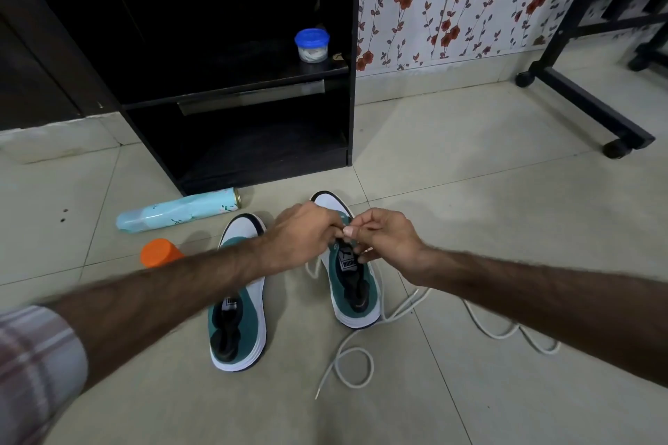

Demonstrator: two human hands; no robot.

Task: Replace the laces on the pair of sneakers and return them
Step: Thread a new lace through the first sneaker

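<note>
Hands, left hand (303,231) and right hand (383,238), pinch white lace (397,311) over right sneaker (356,285).

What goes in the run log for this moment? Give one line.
stage: lacing right sneaker | both hands pinch white lace at front eyelets | left hand | right hand | left sneaker: unlaced, untouched

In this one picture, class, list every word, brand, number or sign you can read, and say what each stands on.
"PUMA": white tongue label of the right sneaker, seen upside down.
Tongue label of the left sneaker: mostly hidden behind the forearm, unreadable.
Light blue spray can lying on the floor: printed pattern only, any wording too blurred to read.
Blue-lidded jar on the shelf: no readable text.
Orange cap: no text visible.
</note>
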